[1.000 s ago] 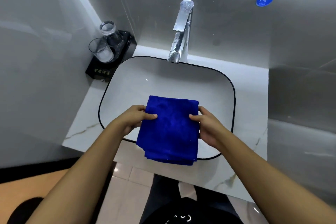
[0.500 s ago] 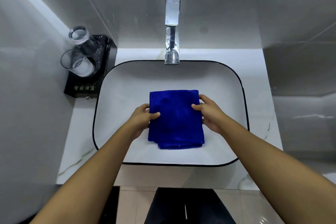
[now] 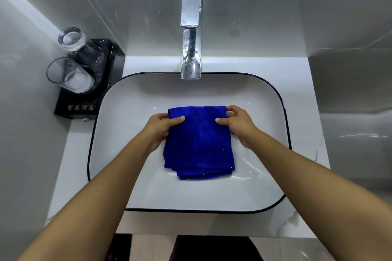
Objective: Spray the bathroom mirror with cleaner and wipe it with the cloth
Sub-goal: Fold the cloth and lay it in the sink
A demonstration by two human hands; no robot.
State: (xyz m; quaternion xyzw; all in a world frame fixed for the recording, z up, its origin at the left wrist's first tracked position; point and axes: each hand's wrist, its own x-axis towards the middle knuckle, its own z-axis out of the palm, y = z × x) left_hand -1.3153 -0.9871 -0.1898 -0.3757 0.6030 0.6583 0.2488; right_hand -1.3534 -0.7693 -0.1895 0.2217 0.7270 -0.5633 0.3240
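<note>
The cloth (image 3: 199, 142) is a deep, plain royal blue. The basin (image 3: 131, 112) is white inside with a thin black rim. The tap (image 3: 191, 27) is shiny chrome. The surface (image 3: 301, 82) is white with faint grey-gold veins. The tray (image 3: 78, 108) is black with gold lettering, and the glasses (image 3: 63, 74) are clear.

white basin with black rim (image 3: 283, 99), chrome faucet (image 3: 191, 27), two glasses (image 3: 70, 74) on black tray (image 3: 78, 108), marble counter (image 3: 305, 133)

The black tray (image 3: 76, 110) left of the sink bears four gold Chinese characters on its front edge; they look like 智圆酒店, though the print is small.
</note>
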